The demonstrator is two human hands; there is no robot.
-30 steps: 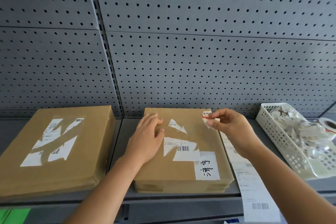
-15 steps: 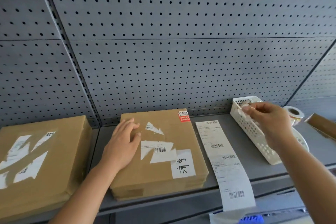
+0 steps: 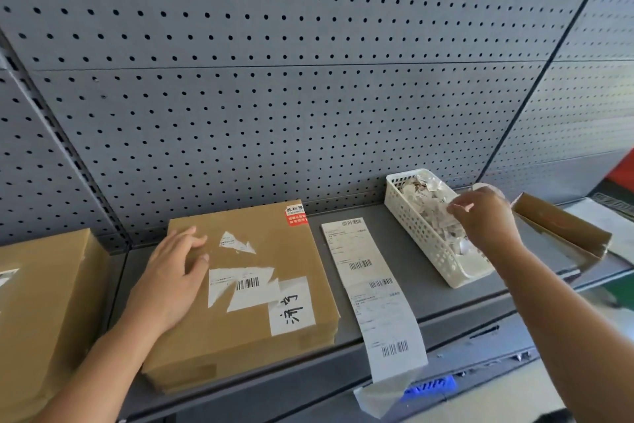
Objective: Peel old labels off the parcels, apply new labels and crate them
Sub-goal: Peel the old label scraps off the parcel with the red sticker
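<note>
One parcel [image 3: 291, 251] under L hand [image 3: 168, 282]; R hand [image 3: 487, 220] over basket [image 3: 422, 240], well apart.

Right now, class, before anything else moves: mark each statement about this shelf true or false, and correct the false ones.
1. The left hand rests flat on the middle parcel. True.
2. The white basket is empty. False: it holds label scraps.
3. The strip of new labels lies between that parcel and the basket, its end hanging over the edge of the shelf. True.
4. The right hand is pressing on the parcel. False: it is over the basket.
5. The parcel's top is bare of old labels. False: torn label pieces, one with a barcode, remain stuck on it.
</note>
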